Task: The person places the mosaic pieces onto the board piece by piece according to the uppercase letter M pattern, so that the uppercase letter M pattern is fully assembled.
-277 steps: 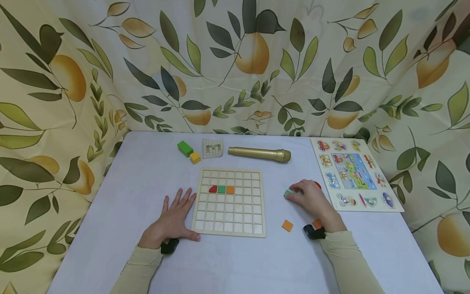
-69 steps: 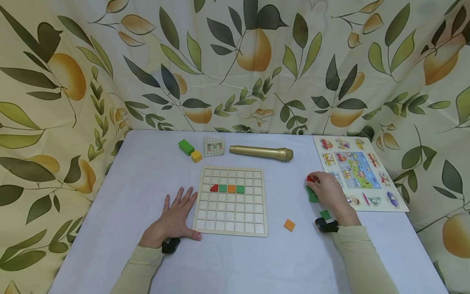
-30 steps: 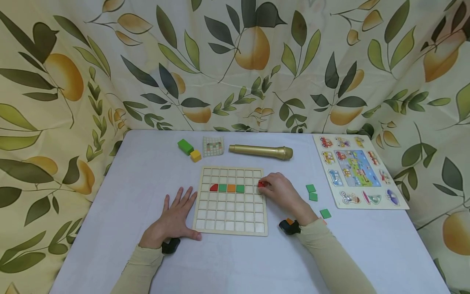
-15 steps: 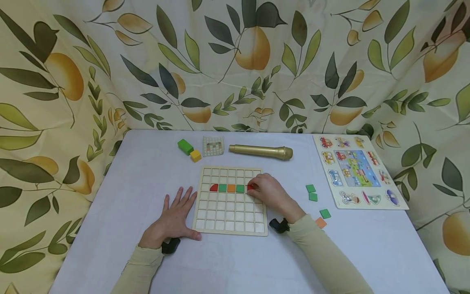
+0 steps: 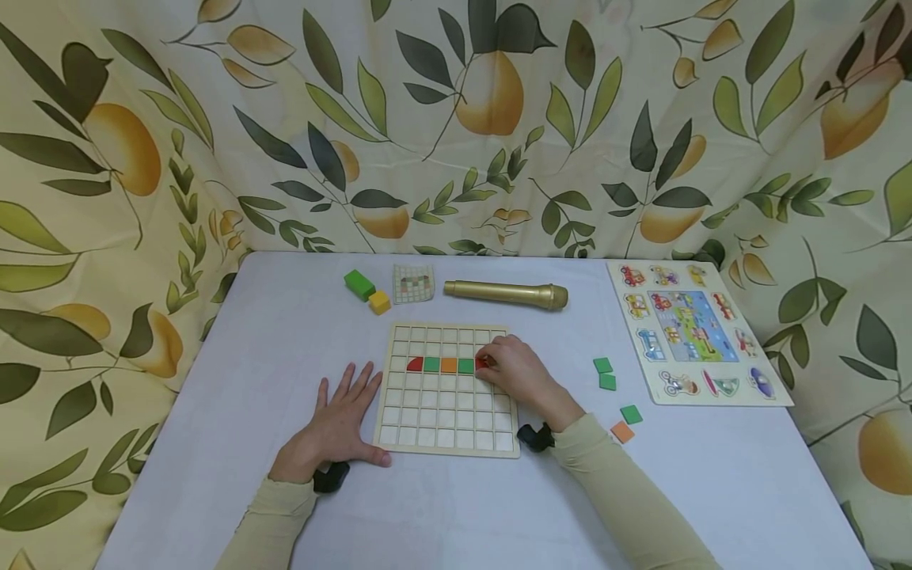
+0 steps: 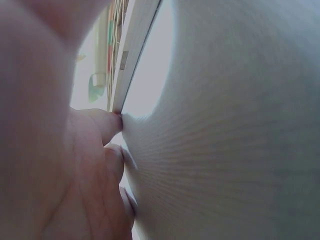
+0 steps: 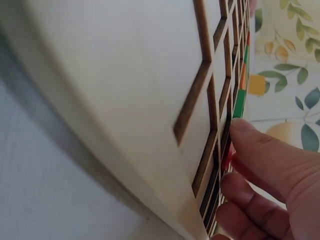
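Observation:
A square wooden grid board (image 5: 446, 417) lies mid-table. One row holds a red curved-edge tile (image 5: 415, 364), a green tile (image 5: 431, 364), an orange tile (image 5: 449, 365) and a second green tile (image 5: 465, 366). My right hand (image 5: 527, 376) pinches another red tile (image 7: 227, 156) between thumb and fingers, at the cell right of that green one. Fingers partly hide this red tile, so I cannot tell whether it sits fully in the cell. Flat on the table, my left hand (image 5: 335, 427) has its fingers spread; its index fingertip and thumb touch the board's left edge and lower corner.
Loose green tiles (image 5: 603, 365) and an orange tile (image 5: 622, 431) lie right of the board. Behind it are a green block (image 5: 359, 284), a yellow block (image 5: 380, 302), a small pattern card (image 5: 413, 284) and a gold microphone (image 5: 506, 294). A picture puzzle (image 5: 694, 332) lies far right.
A green tile has joined the row's right end. My right hand has brought a red tile leftward from near the puzzle to the grid beside it. My left hand has stayed put.

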A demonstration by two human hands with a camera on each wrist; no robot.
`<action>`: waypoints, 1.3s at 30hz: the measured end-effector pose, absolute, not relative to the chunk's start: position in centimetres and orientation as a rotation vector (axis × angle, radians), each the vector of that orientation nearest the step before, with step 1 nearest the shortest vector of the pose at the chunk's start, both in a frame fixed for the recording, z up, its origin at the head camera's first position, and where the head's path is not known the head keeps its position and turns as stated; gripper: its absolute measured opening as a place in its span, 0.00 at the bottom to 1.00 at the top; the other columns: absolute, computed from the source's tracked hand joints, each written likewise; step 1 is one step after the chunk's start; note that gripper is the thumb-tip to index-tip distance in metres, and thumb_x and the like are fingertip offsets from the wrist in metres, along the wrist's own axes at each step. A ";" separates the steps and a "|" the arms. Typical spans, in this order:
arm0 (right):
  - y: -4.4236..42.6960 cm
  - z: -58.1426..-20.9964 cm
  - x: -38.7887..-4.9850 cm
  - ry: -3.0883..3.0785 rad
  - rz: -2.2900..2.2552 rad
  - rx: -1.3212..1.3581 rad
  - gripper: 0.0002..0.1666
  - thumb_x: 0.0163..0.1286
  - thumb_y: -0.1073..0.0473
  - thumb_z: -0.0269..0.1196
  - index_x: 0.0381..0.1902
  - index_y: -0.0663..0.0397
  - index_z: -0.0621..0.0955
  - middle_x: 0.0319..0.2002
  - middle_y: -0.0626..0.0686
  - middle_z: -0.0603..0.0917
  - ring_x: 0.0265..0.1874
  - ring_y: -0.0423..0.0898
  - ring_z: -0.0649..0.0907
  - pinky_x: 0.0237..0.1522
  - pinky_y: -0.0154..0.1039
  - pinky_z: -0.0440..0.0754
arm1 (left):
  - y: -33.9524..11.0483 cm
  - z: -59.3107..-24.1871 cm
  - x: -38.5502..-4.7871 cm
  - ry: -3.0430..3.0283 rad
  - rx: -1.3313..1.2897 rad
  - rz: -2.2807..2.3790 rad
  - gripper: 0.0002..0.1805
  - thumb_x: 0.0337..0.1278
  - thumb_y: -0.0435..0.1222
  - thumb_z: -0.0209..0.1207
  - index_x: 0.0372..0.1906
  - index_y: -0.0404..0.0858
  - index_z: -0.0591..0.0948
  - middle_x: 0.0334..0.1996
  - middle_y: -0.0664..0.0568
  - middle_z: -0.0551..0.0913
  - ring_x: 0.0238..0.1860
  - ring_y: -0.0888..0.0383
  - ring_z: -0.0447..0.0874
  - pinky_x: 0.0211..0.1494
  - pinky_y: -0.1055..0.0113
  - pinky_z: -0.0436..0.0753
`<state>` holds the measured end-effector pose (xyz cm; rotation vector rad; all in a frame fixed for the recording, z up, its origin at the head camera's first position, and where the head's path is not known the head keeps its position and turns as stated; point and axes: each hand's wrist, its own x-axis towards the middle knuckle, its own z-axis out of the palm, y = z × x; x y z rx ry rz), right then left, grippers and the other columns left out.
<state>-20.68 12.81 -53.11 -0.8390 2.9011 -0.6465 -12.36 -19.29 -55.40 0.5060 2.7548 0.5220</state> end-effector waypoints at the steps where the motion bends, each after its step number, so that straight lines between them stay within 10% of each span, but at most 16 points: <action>1: 12.9 -53.1 -20.7 2.898 -0.653 -0.827 0.14 0.62 0.53 0.72 0.41 0.55 0.86 0.29 0.44 0.78 0.32 0.44 0.74 0.37 0.40 0.74 | -19.3 -55.4 -12.4 2.755 0.506 0.526 0.77 0.20 0.72 0.71 0.78 0.38 0.51 0.77 0.44 0.43 0.75 0.41 0.29 0.66 0.32 0.32; 39: 27.5 -51.8 -18.9 2.989 -0.643 -0.163 0.27 0.65 0.54 0.68 0.55 0.67 0.80 0.45 0.64 0.80 0.46 0.61 0.75 0.49 0.57 0.72 | -19.4 -55.5 -12.4 2.748 0.511 0.540 0.77 0.20 0.72 0.70 0.78 0.37 0.50 0.77 0.43 0.42 0.75 0.41 0.29 0.66 0.32 0.31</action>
